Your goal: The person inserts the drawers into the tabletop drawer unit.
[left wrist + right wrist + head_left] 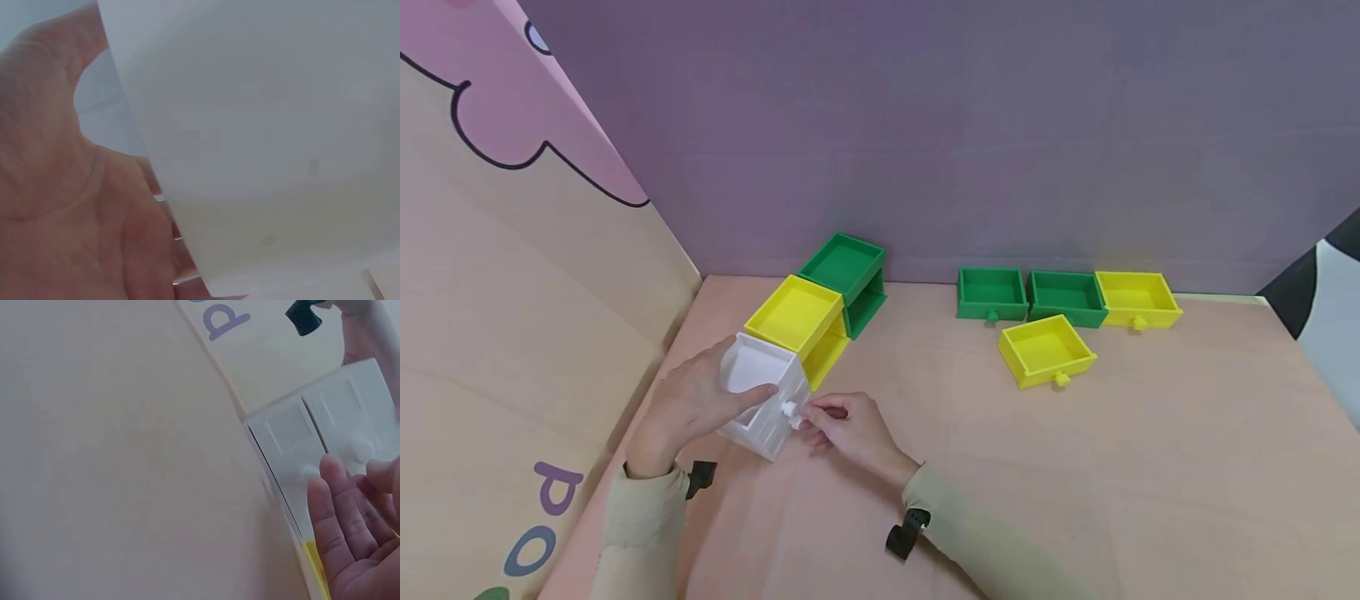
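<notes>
A small white drawer cabinet (pixel 767 367) stands at the near end of a row of cabinets, with two closed drawers and round white knobs (pixel 789 408) on its front. My left hand (pixel 688 404) grips it from the left, thumb across the top. In the left wrist view, its fingers pass behind the white wall (pixel 262 137). My right hand (pixel 853 429) is at the cabinet's front, fingertips beside the knobs. The right wrist view shows its two nearest fingers (pixel 337 512) fairly straight over the drawer fronts (pixel 284 434); whether they touch a knob is unclear.
Behind the white cabinet stand a yellow cabinet frame (pixel 797 312) and a green one (pixel 846 262), both with open fronts. To the right lie two green drawers (pixel 992 312) and two yellow drawers (pixel 1048 371). A purple wall (pixel 970 142) bounds the table (pixel 1000 483) behind.
</notes>
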Demonstrator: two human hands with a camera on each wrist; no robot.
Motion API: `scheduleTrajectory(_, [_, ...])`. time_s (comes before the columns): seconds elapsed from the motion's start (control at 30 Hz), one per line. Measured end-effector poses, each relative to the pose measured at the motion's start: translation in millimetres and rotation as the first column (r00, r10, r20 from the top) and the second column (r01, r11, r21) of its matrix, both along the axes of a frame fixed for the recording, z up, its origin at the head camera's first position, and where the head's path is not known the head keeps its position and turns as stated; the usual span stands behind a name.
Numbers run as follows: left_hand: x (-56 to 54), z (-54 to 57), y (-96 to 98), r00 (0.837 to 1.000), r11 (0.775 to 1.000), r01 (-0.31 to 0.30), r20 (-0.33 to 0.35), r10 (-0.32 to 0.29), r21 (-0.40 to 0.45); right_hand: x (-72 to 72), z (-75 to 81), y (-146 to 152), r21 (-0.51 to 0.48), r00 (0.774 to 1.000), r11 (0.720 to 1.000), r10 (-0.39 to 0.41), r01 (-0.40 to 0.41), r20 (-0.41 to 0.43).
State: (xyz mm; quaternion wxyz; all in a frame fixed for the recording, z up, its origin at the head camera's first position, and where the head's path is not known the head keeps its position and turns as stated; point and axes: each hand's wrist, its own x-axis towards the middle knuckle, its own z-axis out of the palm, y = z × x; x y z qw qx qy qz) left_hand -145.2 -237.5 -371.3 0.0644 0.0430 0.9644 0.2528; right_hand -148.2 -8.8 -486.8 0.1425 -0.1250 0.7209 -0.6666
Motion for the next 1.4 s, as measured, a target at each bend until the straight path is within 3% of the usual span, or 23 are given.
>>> scheduleTrajectory(0.13, [-1.4,-0.1,3.9,1.0,1.0,0.0,-0.013,0.0,-0.016,-3.0,0.8,11,0.019,1.0,1.0,-0.01,0.01,0.005])
scheduleTrajectory(0.33, [-5.4,1.6,14.9,0.994,0.996,-0.037,-0.103,0.028,-0.087,-3.9,4.0,29,0.051,0.999,0.998,-0.03,0.029,0.019])
scheduleTrajectory(0.57, [-14.9,5.0,36.3,0.967,0.996,-0.043,-0.253,0.024,-0.072,-5.8,8.4,57,0.062,0.998,0.997,-0.057,0.056,0.01])
scheduleTrajectory(0.67, [-18.7,4.7,46.6,0.958,0.996,-0.054,-0.284,0.034,-0.064,-7.3,9.6,69,0.081,0.997,0.994,-0.072,0.073,-0.008])
scheduleTrajectory(0.9, [-24.7,4.1,65.7,0.962,0.998,-0.061,-0.268,0.05,-0.032,-9.8,9.4,99,0.123,0.992,0.984,-0.126,0.126,-0.014])
scheduleTrajectory(1.13, [-29.3,3.5,75.4,0.965,0.993,-0.094,-0.251,0.075,-0.067,-10.5,11.6,135,0.184,0.984,0.966,-0.179,0.18,-0.024])
scheduleTrajectory(1.4, [-34.0,4.0,79.8,0.964,0.986,-0.133,-0.242,0.107,-0.096,-9.0,24.8,177,0.272,0.964,0.925,-0.255,0.267,-0.081])
